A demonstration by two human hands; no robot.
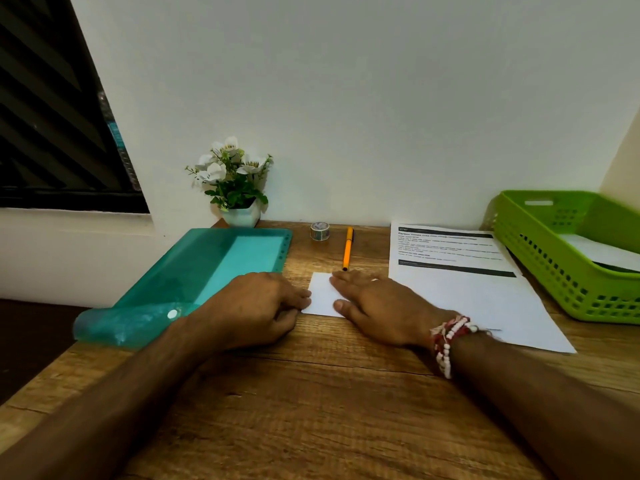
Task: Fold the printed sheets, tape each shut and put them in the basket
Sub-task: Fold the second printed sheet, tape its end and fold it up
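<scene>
Desk (311, 410) wood runs under both my arms, nearest me and biggest of all. Folder (194, 271), teal, lies at 10 o'clock. Basket (554, 271) sits at 2 o'clock with a white paper in it. Sheet (467, 292), printed and flat, lies between the basket and my right wrist. Left hand (256, 303), at 9 o'clock of the fold (323, 292), has its fingers curled and seems to pinch that edge. Right hand (377, 306) lies flat, fingers straight, pressing the fold's 3 o'clock side and gripping nothing. Pen (347, 249) at 12 o'clock nearly touches my right fingertips; tape (319, 231) stands farther back, just left of the pen.

My worry: the tape is a reach away, so one hand must lift, and the fold may spring open or skew. Reaching past the pen could set it rolling. My bracelet (446, 341) hangs at the sheet's edge and could drag it
</scene>
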